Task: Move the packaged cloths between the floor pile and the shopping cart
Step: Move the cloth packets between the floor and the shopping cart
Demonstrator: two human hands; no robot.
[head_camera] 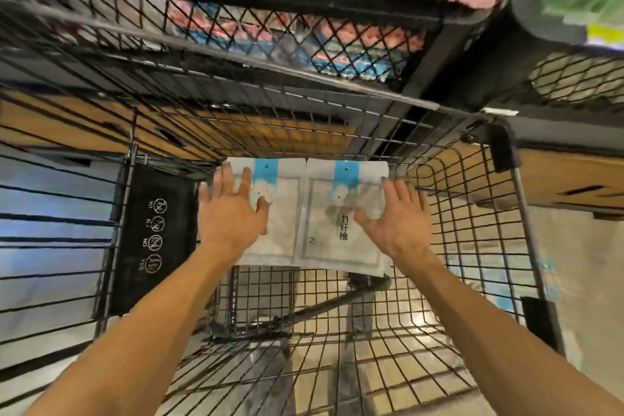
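- Forearms, both bare, reach forward and down into the black wire-mesh shopping cart [472, 246].
- Left hand [229, 209] lies flat with fingers spread on the left white packaged cloth with a blue band [280, 209].
- Right hand [395, 216], fingers likewise straight and spread, rests on the right white packaged cloth with a blue band [334, 213] (printed with dark characters).
- Both packs lie side by side, touching, on the cart's floor at its far end.
- Beyond, a black mesh shelf basket [304, 40] holds pink and blue packs.
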